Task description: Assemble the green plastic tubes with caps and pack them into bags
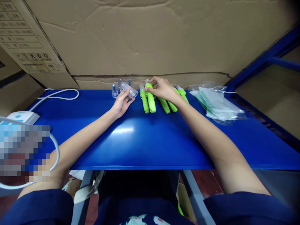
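Note:
My left hand point(121, 104) grips a clear plastic cap point(131, 91), tilted, above the blue table. Several similar clear caps point(114, 90) stand upright just behind and left of it. With thumb and fingers, my right hand point(161, 87) holds a bright green tube-shaped piece point(150, 100) near its clear top end. Beside that piece lies a second green tube point(144, 101), also with a clear tip. More green tubes point(165, 106) rest to the right, partly hidden under my right hand and wrist.
Clear plastic bags point(215, 103) with white and green contents lie at the right of the blue table point(145, 140). A white power strip point(22, 117) and its cable point(63, 97) occupy the left side. Cardboard point(140, 40) walls the back; a blue metal frame point(262, 53) rises at right.

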Demonstrator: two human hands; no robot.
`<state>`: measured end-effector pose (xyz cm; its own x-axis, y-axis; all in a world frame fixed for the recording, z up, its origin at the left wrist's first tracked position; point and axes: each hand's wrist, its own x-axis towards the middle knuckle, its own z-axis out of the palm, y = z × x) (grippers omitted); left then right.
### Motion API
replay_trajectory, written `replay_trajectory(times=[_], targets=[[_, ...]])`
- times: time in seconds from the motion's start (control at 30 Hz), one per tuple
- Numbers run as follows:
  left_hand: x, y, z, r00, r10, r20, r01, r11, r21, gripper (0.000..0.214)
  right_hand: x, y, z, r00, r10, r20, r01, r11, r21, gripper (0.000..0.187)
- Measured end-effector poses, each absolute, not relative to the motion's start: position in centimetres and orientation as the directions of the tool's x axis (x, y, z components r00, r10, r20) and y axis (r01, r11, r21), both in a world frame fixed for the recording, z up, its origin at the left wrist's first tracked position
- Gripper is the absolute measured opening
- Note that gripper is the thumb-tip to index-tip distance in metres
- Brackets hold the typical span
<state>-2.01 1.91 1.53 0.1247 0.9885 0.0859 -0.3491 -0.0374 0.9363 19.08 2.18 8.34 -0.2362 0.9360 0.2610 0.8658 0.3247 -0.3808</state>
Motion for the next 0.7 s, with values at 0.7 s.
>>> replay_trajectory(times=[0.7], targets=[[-2.0,-0.3,4.1,0.418,0.899,-0.129,-0.541,0.361,0.760,0.047,16.0,-0.2,8.9,-0.318,0.843,0.434,0.648,0.527,-0.550,0.020]])
